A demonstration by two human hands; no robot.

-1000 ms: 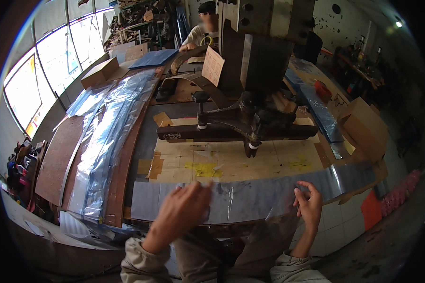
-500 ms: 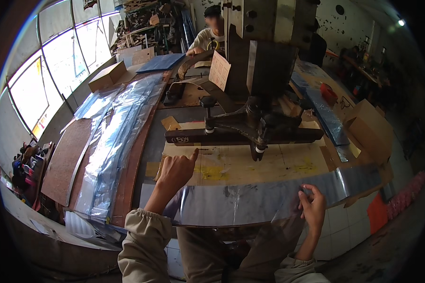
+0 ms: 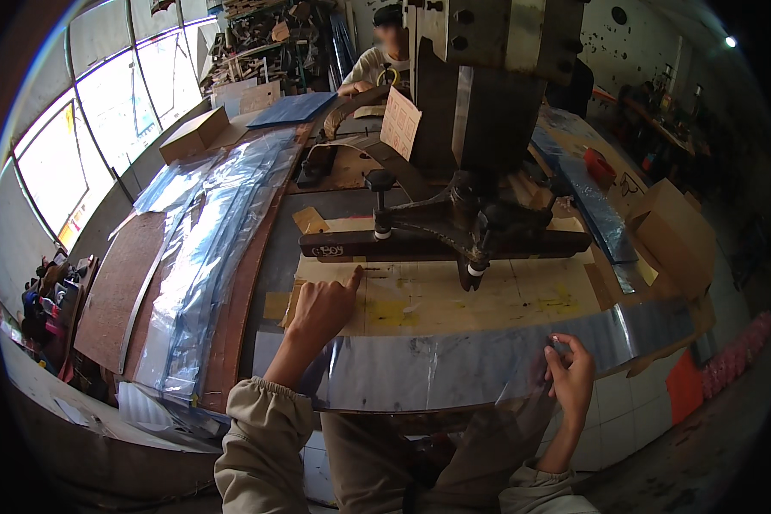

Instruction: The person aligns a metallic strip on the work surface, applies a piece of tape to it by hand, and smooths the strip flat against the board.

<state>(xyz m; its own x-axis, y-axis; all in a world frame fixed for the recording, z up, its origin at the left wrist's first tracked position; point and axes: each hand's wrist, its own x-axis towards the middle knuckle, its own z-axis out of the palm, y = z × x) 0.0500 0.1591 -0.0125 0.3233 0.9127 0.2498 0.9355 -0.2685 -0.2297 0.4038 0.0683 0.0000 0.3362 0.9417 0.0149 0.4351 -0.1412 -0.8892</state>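
Your right hand pinches clear film, which hangs by the grey strip. Looks light, limp, probably slippery, easily creased; grab it by an edge. Your left hand, index out, others curled, is over the board near the dark bar; can't tell if it grips anything.

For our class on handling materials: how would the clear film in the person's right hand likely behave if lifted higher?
The clear film is probably floppy, since it hangs down below the right hand. It seems likely to be light for its size: the trousers show through it, suggesting a thin sheet.
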